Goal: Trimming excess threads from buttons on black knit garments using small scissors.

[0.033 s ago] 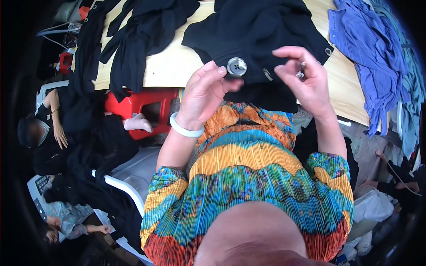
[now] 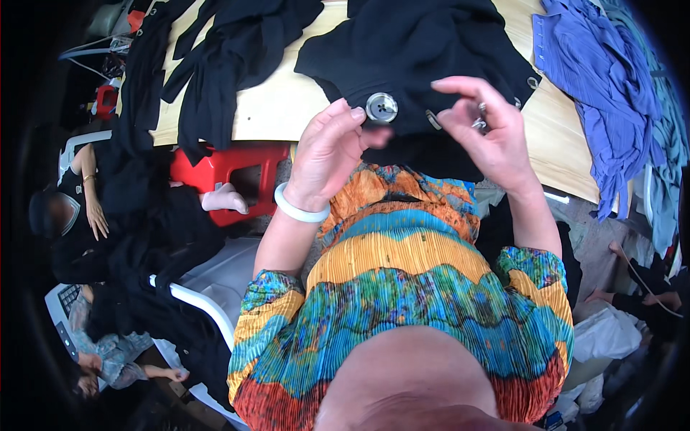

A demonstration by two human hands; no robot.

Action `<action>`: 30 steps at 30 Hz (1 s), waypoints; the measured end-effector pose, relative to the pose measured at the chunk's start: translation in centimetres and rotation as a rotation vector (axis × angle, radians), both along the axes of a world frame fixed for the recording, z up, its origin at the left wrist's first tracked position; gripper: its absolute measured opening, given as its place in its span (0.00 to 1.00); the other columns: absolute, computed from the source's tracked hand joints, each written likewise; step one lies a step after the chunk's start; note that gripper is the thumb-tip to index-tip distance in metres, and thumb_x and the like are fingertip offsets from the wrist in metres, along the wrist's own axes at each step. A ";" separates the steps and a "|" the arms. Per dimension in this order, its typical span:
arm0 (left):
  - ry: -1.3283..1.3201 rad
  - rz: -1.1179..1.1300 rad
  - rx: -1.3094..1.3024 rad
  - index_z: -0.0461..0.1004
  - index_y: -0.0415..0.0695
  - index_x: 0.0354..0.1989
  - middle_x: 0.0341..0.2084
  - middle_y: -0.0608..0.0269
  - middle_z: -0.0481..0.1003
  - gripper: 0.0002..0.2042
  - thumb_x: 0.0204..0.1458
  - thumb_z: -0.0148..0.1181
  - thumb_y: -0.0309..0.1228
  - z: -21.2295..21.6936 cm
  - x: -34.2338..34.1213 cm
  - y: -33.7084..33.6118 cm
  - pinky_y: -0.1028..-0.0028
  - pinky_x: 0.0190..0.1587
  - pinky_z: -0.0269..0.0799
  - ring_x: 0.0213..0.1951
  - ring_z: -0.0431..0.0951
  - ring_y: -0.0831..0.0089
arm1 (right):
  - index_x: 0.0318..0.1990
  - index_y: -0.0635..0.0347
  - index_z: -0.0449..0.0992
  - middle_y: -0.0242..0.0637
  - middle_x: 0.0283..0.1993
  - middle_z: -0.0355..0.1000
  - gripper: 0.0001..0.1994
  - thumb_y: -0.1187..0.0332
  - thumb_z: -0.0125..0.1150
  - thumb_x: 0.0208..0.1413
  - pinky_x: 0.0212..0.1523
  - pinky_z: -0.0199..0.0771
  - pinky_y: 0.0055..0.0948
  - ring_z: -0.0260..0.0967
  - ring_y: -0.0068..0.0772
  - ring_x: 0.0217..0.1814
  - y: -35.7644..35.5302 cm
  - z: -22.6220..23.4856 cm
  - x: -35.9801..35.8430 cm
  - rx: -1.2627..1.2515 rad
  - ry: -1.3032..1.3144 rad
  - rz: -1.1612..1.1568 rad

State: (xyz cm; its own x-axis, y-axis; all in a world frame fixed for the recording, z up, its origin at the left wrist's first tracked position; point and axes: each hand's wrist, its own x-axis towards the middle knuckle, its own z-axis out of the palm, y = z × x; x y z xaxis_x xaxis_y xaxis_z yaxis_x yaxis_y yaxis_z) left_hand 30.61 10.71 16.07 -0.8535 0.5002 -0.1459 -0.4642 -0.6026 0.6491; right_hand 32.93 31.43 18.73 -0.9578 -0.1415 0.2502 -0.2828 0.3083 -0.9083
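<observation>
Between the thumb and a finger of my left hand (image 2: 332, 140) is a large round grey button (image 2: 382, 108), its dark holes facing up. It is held over the near edge of a black garment (image 2: 410, 61) spread on the table. My right hand (image 2: 489, 129) hovers to the right of the button, not touching it. Its forefinger and thumb are parted, with no object visible between the tips; the other fingers curl inward and are partly hidden. Something silvery shows at those fingers. Another buckle-like ring or button (image 2: 433, 119) lies on the black cloth near my right thumb.
More black garments (image 2: 237, 50) lie on the wooden table (image 2: 277, 108) at left. Blue-purple clothing (image 2: 600, 93) drapes over its right end. A red stool (image 2: 241, 169) stands below the left edge. Co-workers sit at left, one with black cloth (image 2: 144, 208).
My right hand has shifted a little left, nearer the button. The button in my left hand has tilted and moved very slightly left.
</observation>
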 end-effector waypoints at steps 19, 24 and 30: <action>0.475 0.446 -0.697 0.56 0.38 0.49 0.35 0.60 0.68 0.20 0.47 0.54 0.22 -2.0 0.6 0.5 0.83 0.33 0.67 0.32 0.70 0.78 | 0.26 0.59 0.71 0.22 0.14 0.62 0.06 0.67 0.58 0.47 0.13 0.50 0.10 0.53 0.07 0.13 -2.1 -2.3 -4.0 -0.319 -0.692 0.333; 1.047 0.478 -1.227 0.73 0.44 0.36 0.39 0.55 0.63 0.14 0.37 0.61 0.20 -1.7 0.0 0.4 0.75 0.36 0.65 0.33 0.67 0.70 | 0.26 0.59 0.71 0.22 0.14 0.61 0.07 0.66 0.57 0.48 0.13 0.50 0.10 0.53 0.08 0.13 -2.7 -3.2 -4.7 -0.295 -0.703 0.334; 1.186 0.476 -1.305 0.74 0.43 0.31 0.40 0.51 0.66 0.09 0.37 0.60 0.20 -3.5 -1.5 -0.3 0.72 0.39 0.66 0.37 0.69 0.63 | 0.25 0.59 0.71 0.23 0.15 0.62 0.08 0.64 0.56 0.47 0.17 0.53 0.13 0.55 0.10 0.16 -4.0 -4.4 -5.3 -0.123 -0.557 0.314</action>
State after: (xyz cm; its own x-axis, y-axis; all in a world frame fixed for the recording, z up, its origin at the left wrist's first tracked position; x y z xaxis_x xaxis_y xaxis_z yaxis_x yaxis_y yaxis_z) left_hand 29.11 10.38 12.56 -0.8046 0.2871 0.5198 0.5790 0.5735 0.5795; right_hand 27.64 27.48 14.37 -0.8665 -0.4377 -0.2400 0.1813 0.1719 -0.9683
